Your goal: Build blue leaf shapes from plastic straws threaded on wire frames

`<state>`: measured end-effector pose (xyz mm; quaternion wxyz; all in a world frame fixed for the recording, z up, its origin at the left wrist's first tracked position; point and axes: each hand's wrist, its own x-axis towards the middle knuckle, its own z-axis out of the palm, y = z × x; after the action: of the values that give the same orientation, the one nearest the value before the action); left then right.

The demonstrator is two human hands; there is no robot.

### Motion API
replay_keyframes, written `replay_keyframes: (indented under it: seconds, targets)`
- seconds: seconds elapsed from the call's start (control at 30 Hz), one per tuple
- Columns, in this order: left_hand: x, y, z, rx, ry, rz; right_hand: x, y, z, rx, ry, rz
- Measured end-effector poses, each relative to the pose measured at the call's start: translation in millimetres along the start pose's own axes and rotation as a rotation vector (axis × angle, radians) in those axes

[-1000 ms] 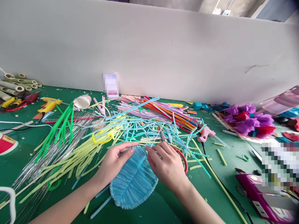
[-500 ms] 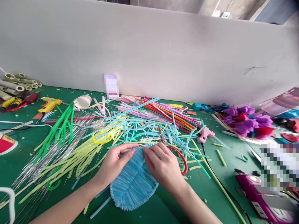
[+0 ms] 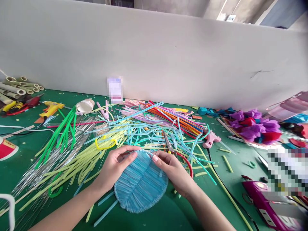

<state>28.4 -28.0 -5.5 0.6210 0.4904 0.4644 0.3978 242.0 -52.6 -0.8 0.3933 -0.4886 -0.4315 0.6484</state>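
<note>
A blue leaf-shaped piece of fuzzy pipe cleaners (image 3: 141, 186), with a ridge down its middle, is held above the green table. My left hand (image 3: 117, 166) pinches its upper left edge between thumb and fingers. At the top right edge my right hand (image 3: 174, 170) is closed, thumb against the index finger, around a thin light-blue pipe cleaner end by the leaf's tip; part of it is hidden by the fingers. Red-handled scissors (image 3: 169, 147) lie just beyond my right hand. Loose blue pipe cleaners (image 3: 106, 213) stick out at the leaf's lower left.
Heaped pipe cleaners (image 3: 149, 128) in many colours spread behind my hands. Yellow-green strips (image 3: 96, 157) and silver wires (image 3: 53, 157) lie left. A pink glue gun (image 3: 211, 138), its cord and a purple power box (image 3: 262, 199) are right. A yellow glue gun (image 3: 51, 109) lies far left.
My right hand has turned and drawn back to the right, so its thumb and more of the leaf's upper right show. The leaf has shifted slightly right. My left hand keeps its grip.
</note>
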Motion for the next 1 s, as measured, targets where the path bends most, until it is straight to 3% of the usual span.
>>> replay_keyframes:
  seconds: [0.17, 0.3, 0.57, 0.8, 1.0]
  targets:
    - [-1, -2, 1.1, -0.081, -0.075, -0.016, -1, 0, 4, 0.254, -0.017, 0.15]
    - [-1, -3, 1.5, -0.114, -0.071, -0.036, 1, 1, 5, 0.368, -0.031, 0.229]
    - [2, 0, 0.5, -0.156, -0.115, -0.082, -2, 1, 9, 0.352, -0.007, 0.246]
    - [3, 7, -3.0, -0.02, -0.458, -0.208, -4, 2, 10, 0.196, -0.114, 0.263]
    - [3, 12, -7.3, 0.05, -0.474, -0.181, -3, 7, 7, 0.133, -0.133, 0.245]
